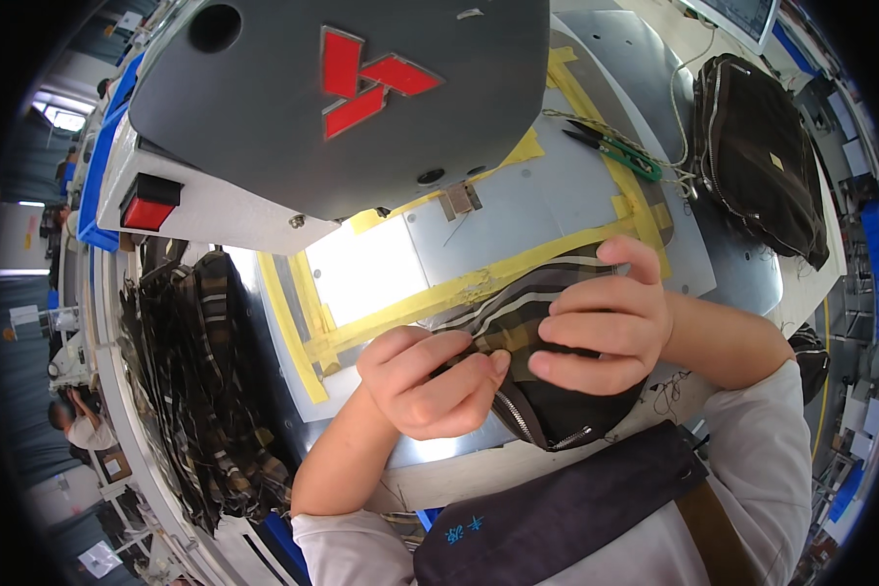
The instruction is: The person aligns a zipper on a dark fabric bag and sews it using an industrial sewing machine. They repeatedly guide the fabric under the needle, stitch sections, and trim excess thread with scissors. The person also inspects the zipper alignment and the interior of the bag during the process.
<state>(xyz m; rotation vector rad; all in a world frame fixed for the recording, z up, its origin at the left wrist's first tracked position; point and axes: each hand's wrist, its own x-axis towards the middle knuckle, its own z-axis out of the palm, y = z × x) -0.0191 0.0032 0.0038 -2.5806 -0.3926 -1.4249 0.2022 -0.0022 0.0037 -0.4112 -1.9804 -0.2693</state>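
Dark brown zippered pouch with plaid lining (581, 408) at front edge of yellow-taped grey metal plate (557, 200). Left hand (428, 383) pinches it; right hand (610, 327) curled on it, closure unclear. Bulky grey machine head (254, 107) hides plate's back. Green-handled snips (627, 156) right, plaid fabric pile (210, 391) left.

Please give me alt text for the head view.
A person's left hand and right hand handle a dark zippered fabric piece before a grey machine. Plaid fabric pieces lie at left; green-handled snips and a dark bag at right.
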